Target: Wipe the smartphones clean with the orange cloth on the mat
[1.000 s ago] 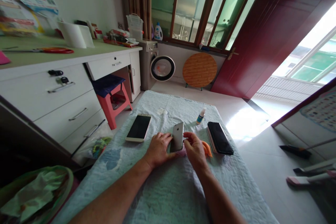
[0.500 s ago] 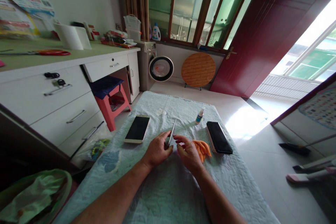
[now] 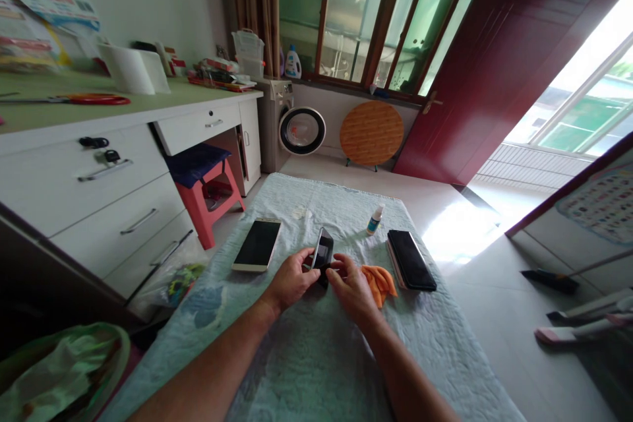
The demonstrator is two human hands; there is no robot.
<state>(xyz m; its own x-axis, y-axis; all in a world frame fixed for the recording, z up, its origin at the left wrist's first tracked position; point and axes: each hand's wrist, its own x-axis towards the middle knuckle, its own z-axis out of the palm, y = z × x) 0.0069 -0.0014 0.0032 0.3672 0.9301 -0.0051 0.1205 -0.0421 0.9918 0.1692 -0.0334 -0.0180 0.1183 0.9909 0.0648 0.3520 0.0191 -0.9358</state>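
Between my hands a dark-screened smartphone (image 3: pixel 324 248) with a silvery edge is tilted up above the cloth. My left hand (image 3: pixel 293 279) is closed on its left side, thumb near the lower end. On the other side, my right hand (image 3: pixel 350 283) grips the phone's lower right edge with its fingers and thumb. An orange cloth (image 3: pixel 380 285) lies crumpled just right of my right hand. Left of my hands rests a white-framed phone (image 3: pixel 258 245), screen up. A black phone (image 3: pixel 411 260) lies at the right, on top of something pinkish. Behind the orange cloth stands a small spray bottle (image 3: pixel 375 220).
A pale blue quilted cloth (image 3: pixel 316 362) covers the table. To the left are a white drawer desk (image 3: pixel 113 191), a red stool (image 3: pixel 210 198) and a bin (image 3: pixel 111 349). Beyond the table stand a washing machine (image 3: pixel 274 119) with its door ajar and a round wooden tabletop (image 3: pixel 370 134).
The phone in my hands has turned from edge-on so its dark screen now shows. My right hand has come in to its lower edge.
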